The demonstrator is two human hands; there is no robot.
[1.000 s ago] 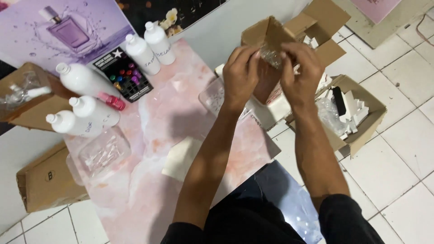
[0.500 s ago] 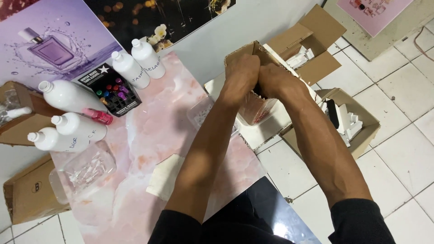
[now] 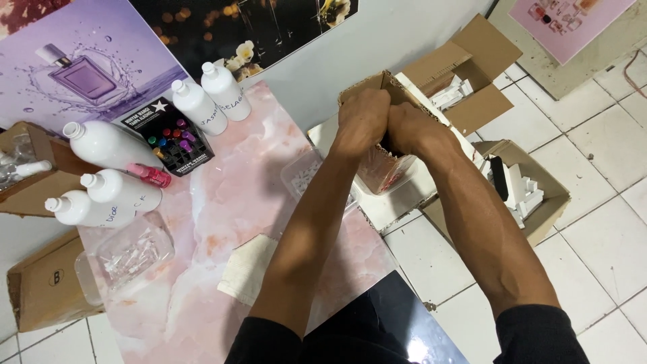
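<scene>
- Cardboard box [image 3: 387, 168]: small, open-topped, brown, w/ red marks on its side; sits at the right edge of the counter [image 3: 222, 202], just past the pink marble-look top, over a white tray.
- Left hand [image 3: 364, 118] & right hand [image 3: 408, 128]: pressed together at the box's open top, fingers curled down into/over the rim; both closed, but can't tell if they clamp the box rim or sth inside, fingertips hidden.
- Clear plastic tub [image 3: 306, 176]: just left of the box, touching the left forearm's line, small white bits inside.
- Beige cloth [image 3: 251, 268]: flat on the counter, under the left forearm.
- Second clear tub [image 3: 131, 253]: near the counter's left edge, small clear pieces inside.
- White bottles [image 3: 195, 104]: two upright at the counter's far end w/ handwriting; three more lying on their sides at left.
- Black box of coloured caps [image 3: 168, 143]: between the upright and lying bottles; pink item beside it.
- Open carton [image 3: 532, 192]: on the tiled floor, right of the arms, white parts and a black piece inside.
- Another open carton [image 3: 465, 81]: behind the hands, white parts inside.
</scene>
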